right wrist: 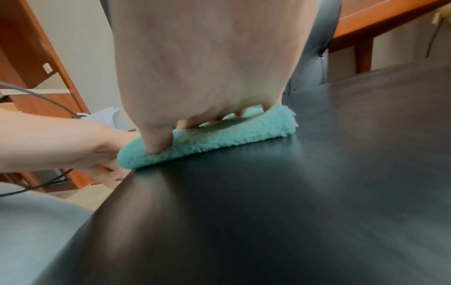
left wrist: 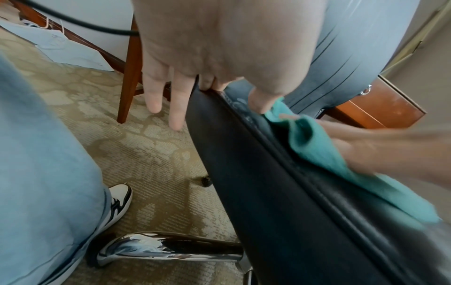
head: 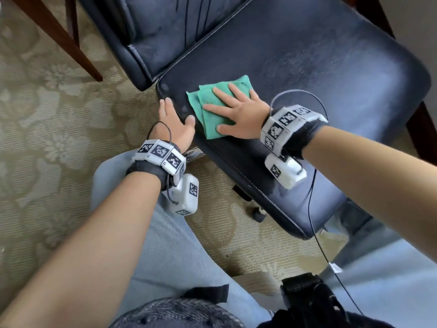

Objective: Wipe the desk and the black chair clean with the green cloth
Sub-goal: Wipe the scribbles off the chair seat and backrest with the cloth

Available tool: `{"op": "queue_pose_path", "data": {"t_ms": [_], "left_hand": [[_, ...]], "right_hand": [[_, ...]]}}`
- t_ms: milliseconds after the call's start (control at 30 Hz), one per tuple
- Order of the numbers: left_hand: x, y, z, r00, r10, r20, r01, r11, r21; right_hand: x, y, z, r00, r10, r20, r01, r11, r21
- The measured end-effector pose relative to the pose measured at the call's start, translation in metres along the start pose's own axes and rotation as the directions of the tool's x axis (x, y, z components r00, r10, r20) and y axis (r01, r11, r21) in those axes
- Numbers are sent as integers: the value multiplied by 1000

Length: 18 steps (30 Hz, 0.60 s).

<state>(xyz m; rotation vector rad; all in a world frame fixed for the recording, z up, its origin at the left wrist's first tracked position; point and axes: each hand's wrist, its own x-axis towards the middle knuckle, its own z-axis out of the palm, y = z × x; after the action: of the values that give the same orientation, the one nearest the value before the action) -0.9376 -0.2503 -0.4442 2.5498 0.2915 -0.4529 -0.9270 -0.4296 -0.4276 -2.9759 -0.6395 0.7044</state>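
Observation:
The black chair's seat (head: 307,67) fills the middle of the head view, with its backrest (head: 165,27) at the upper left. A folded green cloth (head: 208,102) lies on the seat near its front left corner. My right hand (head: 238,114) presses flat on the cloth with fingers spread and straight. My left hand (head: 175,119) holds the seat's corner edge, thumb on top and fingers down the side. The left wrist view shows that hand (left wrist: 219,48) over the seat edge (left wrist: 268,192) beside the cloth (left wrist: 314,146). In the right wrist view the right hand (right wrist: 207,57) covers the cloth (right wrist: 219,135).
Patterned beige carpet (head: 47,114) lies all round. Wooden legs (head: 71,39) stand at the upper left. The chair's chrome base (left wrist: 171,244) and a caster (head: 259,214) sit below the seat. My jeans-clad legs and a shoe (left wrist: 119,200) are close by. A thin cable (head: 316,221) hangs from my right wrist.

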Motion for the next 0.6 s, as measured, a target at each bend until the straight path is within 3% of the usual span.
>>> {"op": "queue_pose_path", "data": {"t_ms": [67, 333, 600], "left_hand": [[-2, 2, 3, 1000, -11, -13, 11, 1000, -10], [-12, 14, 18, 994, -74, -78, 73, 997, -23], [-14, 24, 16, 987, -135, -88, 127, 988, -92]], "right_hand": [[-34, 7, 16, 1000, 5, -14, -5, 1000, -7], [-156, 34, 78, 976, -214, 26, 214, 944, -253], [-135, 7, 63, 944, -296, 147, 330, 867, -374]]}}
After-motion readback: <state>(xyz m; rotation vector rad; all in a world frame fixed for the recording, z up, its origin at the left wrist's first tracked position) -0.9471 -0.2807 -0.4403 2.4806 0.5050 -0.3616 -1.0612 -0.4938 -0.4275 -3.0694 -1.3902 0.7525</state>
